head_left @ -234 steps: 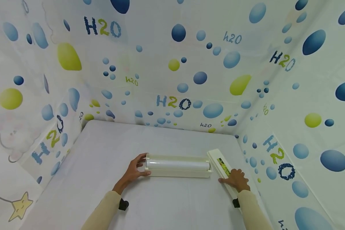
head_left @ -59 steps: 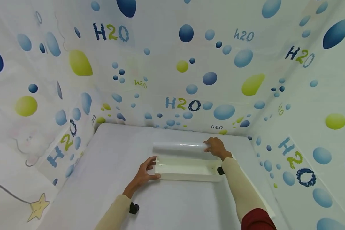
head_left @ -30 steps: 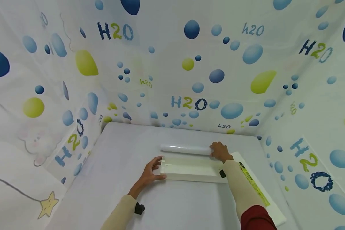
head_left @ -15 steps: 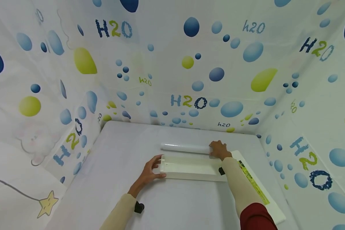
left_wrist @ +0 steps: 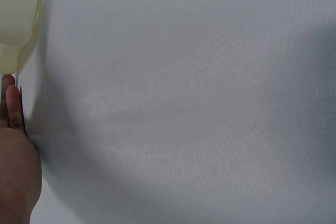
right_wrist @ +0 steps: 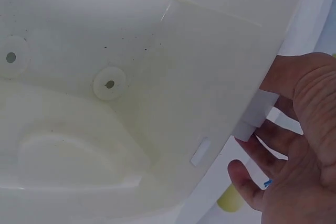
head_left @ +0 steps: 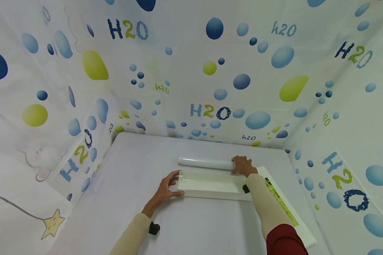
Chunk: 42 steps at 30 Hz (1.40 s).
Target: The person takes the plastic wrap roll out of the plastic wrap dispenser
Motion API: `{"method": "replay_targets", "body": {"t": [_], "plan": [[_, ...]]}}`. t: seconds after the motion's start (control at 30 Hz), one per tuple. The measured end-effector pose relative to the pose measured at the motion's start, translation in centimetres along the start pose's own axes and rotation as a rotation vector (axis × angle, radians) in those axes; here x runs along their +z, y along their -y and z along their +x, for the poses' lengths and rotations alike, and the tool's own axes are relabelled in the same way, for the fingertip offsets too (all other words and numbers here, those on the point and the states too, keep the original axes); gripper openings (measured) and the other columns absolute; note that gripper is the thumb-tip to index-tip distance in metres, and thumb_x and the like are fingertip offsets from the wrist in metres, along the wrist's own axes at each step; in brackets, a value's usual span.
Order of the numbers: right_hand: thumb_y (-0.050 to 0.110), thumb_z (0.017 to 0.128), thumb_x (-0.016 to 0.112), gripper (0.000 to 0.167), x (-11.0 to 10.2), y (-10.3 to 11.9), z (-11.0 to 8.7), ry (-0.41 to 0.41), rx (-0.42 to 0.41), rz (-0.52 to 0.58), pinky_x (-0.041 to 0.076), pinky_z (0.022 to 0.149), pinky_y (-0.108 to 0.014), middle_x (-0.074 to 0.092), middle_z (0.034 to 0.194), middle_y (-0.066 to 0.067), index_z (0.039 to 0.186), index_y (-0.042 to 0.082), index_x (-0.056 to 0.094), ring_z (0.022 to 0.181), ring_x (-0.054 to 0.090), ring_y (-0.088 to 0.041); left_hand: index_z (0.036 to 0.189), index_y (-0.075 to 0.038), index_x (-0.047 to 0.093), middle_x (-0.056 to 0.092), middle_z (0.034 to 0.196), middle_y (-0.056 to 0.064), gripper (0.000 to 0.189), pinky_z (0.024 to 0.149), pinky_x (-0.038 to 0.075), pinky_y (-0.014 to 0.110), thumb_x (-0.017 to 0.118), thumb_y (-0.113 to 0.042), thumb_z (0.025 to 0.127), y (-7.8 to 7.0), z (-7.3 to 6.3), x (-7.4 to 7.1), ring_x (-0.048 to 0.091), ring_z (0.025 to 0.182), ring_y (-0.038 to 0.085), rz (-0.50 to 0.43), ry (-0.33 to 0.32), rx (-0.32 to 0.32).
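A clear-white roll of cling film [head_left: 204, 163] lies on the white tabletop behind a long cream dispenser box [head_left: 210, 194]. My right hand [head_left: 244, 165] holds the roll by its right end, with the forearm passing over the box's right end. In the right wrist view, curled fingers [right_wrist: 268, 156] meet the pale roll end [right_wrist: 253, 121] beyond the box wall [right_wrist: 210, 66]. My left hand [head_left: 166, 187] grips the box's left end, thumb in front and fingers behind. The left wrist view shows only part of that hand [left_wrist: 20, 166] beside the box corner [left_wrist: 16, 14].
A long cream lid [head_left: 301, 226] with a yellow-green label lies slantwise at the right, partly under my right forearm. Patterned sheets [head_left: 178, 71] hang behind and at both sides of the tabletop [head_left: 185, 226].
Earliest, the roll lay inside the box and my right hand was on the lid. Now the roll is out, behind the box, in my right hand. Over the last second almost nothing has moved.
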State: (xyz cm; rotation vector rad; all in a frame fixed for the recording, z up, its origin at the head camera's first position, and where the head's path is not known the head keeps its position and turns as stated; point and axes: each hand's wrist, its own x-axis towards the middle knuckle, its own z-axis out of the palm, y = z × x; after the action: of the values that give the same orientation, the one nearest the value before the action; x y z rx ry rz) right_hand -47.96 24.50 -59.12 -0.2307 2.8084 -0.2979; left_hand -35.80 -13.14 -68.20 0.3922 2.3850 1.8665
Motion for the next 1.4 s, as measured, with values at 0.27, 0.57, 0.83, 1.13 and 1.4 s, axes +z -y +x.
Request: {"method": "replay_targets", "body": {"t": [0.27,0.57,0.83,1.13,1.4], "plan": [[0.021,0.092,0.088,0.069,-0.5,-0.2,0.1,-0.012,-0.004,-0.008,0.034,0.120,-0.076,0.059,0.156,-0.027,0.151,0.000,0.060,0.142,0.051,-0.053,0.162,-0.005,0.047,0.056,0.161,0.022,0.091,0.120,0.042,0.065,0.093,-0.005,0.084,-0.2,0.0,0.3,0.054,0.147,0.046,-0.002,0.000,-0.008],[0.030,0.101,0.080,0.068,-2.9,-0.4,-1.1,-0.109,-0.036,0.009,0.032,0.118,-0.080,0.056,0.159,-0.028,0.155,-0.002,0.055,0.142,0.048,-0.058,0.162,-0.003,0.046,0.057,0.160,0.023,0.092,0.119,0.044,0.062,0.093,-0.007,0.084,-0.3,-0.1,0.3,0.055,0.146,0.046,0.012,-0.012,-0.012],[0.031,0.105,0.071,0.064,-6.7,-3.1,-3.1,-0.203,0.023,0.028,0.029,0.116,-0.086,0.055,0.158,-0.032,0.157,-0.002,0.053,0.145,0.044,-0.065,0.160,-0.002,0.048,0.060,0.157,0.024,0.092,0.111,0.051,0.044,0.096,-0.011,0.082,0.1,-0.3,0.4,0.060,0.139,0.043,0.050,-0.037,0.047],[0.038,0.105,0.069,0.070,-7.7,-8.1,-7.3,-0.193,0.089,0.027,0.027,0.115,-0.089,0.050,0.160,-0.035,0.156,-0.006,0.051,0.145,0.045,-0.064,0.161,0.001,0.046,0.056,0.159,0.026,0.093,0.114,0.050,0.048,0.095,-0.012,0.083,0.0,-0.1,0.3,0.057,0.141,0.047,0.040,-0.032,0.045],[0.050,0.100,0.072,0.084,-5.3,-11.4,-10.9,-0.116,0.134,0.036,0.039,0.107,-0.088,0.055,0.150,-0.041,0.149,-0.015,0.053,0.133,0.057,-0.063,0.161,-0.001,0.047,0.057,0.159,0.023,0.093,0.112,0.050,0.040,0.096,-0.017,0.083,0.2,0.2,0.5,0.059,0.140,0.044,0.055,-0.029,0.066]]}}
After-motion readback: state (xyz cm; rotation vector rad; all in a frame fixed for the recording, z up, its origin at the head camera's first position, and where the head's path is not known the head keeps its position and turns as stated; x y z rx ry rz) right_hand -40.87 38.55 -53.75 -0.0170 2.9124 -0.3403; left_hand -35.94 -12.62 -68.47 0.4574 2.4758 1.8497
